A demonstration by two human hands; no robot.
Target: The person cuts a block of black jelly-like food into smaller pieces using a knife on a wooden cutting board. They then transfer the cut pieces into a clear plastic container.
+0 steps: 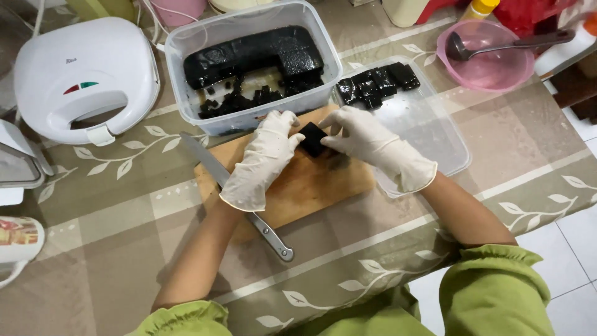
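Observation:
Both my hands wear white gloves and meet over a wooden cutting board (pixel 311 190). My left hand (pixel 262 158) and my right hand (pixel 373 146) pinch a small black square piece (pixel 311 138) between their fingertips, just above the board. A steel knife (pixel 239 199) lies on the board's left side, partly under my left wrist, with its handle toward me. Behind the board stands a clear plastic tub (pixel 249 59) holding a large black slab and cut scraps. To its right lies a clear lid (pixel 423 124) with several wrapped black pieces (pixel 376 81).
A white sandwich maker (pixel 84 74) sits at the far left. A pink bowl (pixel 491 59) with a ladle stands at the back right. The leaf-patterned cloth (pixel 124 211) covers the surface; white floor tiles show at right.

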